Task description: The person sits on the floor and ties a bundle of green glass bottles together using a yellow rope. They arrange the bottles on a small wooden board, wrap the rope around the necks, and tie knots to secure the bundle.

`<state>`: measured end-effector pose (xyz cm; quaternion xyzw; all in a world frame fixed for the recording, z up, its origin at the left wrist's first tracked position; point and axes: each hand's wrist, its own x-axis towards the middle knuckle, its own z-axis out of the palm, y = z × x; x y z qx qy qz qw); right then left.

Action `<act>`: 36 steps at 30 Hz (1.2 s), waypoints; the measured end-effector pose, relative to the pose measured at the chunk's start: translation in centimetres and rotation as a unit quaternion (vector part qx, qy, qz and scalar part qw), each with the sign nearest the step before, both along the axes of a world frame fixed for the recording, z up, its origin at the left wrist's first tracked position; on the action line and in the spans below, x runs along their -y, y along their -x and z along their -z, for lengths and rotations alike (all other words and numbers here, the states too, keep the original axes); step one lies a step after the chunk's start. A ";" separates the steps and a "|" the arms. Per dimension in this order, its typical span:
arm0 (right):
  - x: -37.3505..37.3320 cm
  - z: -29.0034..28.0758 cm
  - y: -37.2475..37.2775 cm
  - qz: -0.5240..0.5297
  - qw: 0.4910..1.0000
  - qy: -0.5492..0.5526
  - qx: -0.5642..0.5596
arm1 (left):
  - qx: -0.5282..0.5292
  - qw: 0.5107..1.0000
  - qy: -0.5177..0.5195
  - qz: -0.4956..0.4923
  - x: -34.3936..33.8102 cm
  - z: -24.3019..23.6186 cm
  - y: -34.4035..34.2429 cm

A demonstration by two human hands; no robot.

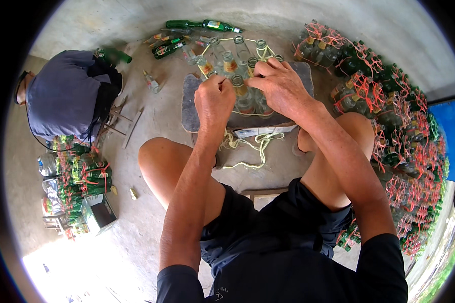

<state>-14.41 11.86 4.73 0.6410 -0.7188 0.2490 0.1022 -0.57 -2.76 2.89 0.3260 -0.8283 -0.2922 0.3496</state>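
Several clear glass bottles [244, 103] stand upright in a cluster on a dark slab [190, 103] in front of me. Pale yellow cord [225, 39] runs around their necks, and another turn circles them lower down. My left hand [215, 98] is closed in a fist at the near left side of the cluster, with the cord running up to it. Over the near right bottles, my right hand [279, 86] has its fingers bent and pinched at the cord. The fingers hide the exact grip of both hands. A loose tangle of similar cord [260, 149] lies on the floor below the slab.
Bundles of bottles tied with red string [361, 93] line the right wall. Loose green bottles [222, 26] lie by the far wall. At left, a person in a bluish-grey top [60, 96] bends over, near more bundled bottles [81, 169] and an open box [98, 213].
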 end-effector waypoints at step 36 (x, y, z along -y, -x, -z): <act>3.3 -2.7 2.6 -0.024 0.996 0.055 0.073 | -0.274 0.847 -0.448 0.081 -1.2 4.4 -1.1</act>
